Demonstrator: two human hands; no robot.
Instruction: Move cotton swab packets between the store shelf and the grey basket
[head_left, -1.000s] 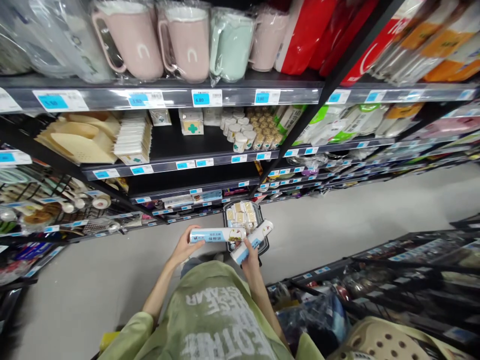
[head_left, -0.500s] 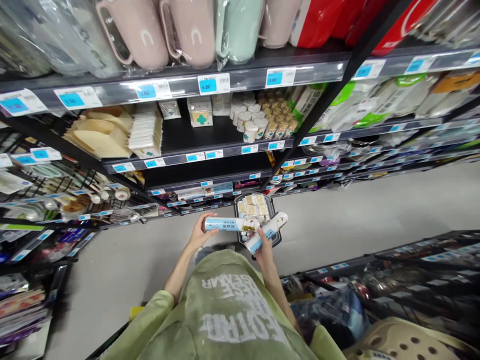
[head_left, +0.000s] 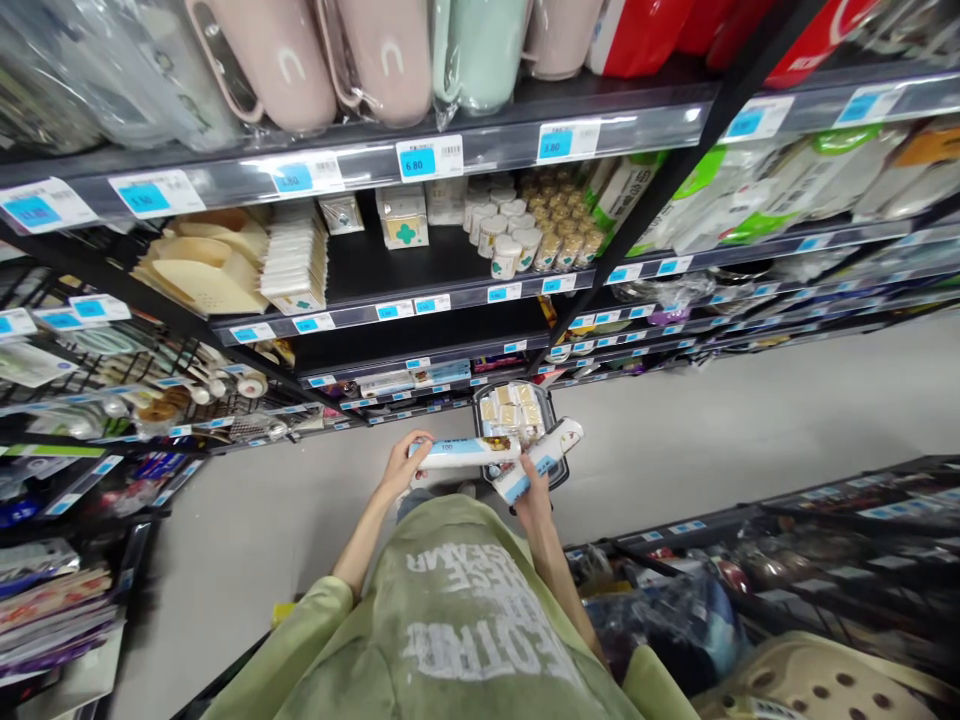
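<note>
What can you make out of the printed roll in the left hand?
The roll is a slim white cylinder with light-blue printing, "100" and a food picture towards its right end. The surface looks like glossy plastic. It lies nearly level, its left end gripped by the left hand. Whether its right end touches the right hand is unclear.
</note>
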